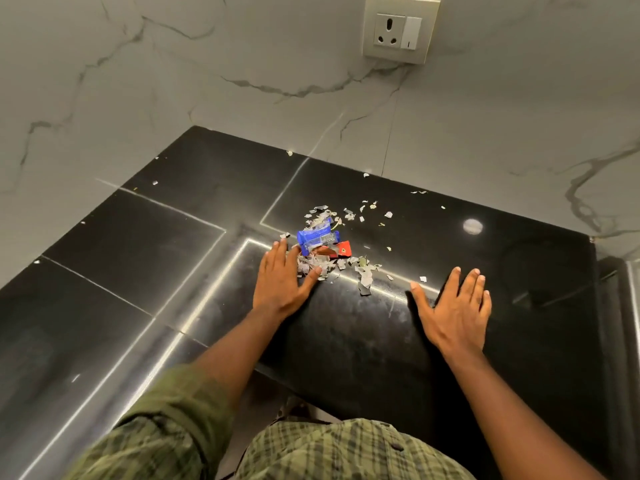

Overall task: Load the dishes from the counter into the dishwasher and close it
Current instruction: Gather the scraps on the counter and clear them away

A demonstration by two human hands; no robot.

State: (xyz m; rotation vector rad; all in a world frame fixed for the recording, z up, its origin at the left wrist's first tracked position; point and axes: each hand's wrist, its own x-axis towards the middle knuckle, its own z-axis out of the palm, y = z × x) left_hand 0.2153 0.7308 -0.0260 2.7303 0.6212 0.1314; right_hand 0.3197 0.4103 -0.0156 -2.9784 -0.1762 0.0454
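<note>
**Desk:** What are you seeing, starting from the left?

**Operator:** I'm looking down at a glossy black stone counter (138, 244) set into a corner of grey-veined white marble wall (173, 81). A green checked sleeve (166, 420) is running up to the left hand (280, 282), which is lying flat on the counter, fingers spread and gripping nothing. Its fingertips and thumb are touching a heap of torn grey paper scraps (320, 263).

**Desk:** Anything in the heap?

**Operator:** A crumpled blue foil wrapper (317, 240) is sitting on top, with a red wrapper (341, 250) just beside it on the right. More scraps are lying scattered towards the wall.

**Desk:** And the right side?

**Operator:** The right hand (457, 310) is resting palm-down, fingers splayed, empty, well apart from the heap. A white socket and switch plate (398, 29) is showing on the wall above. I'm seeing no dishes and no dishwasher in this view.
</note>
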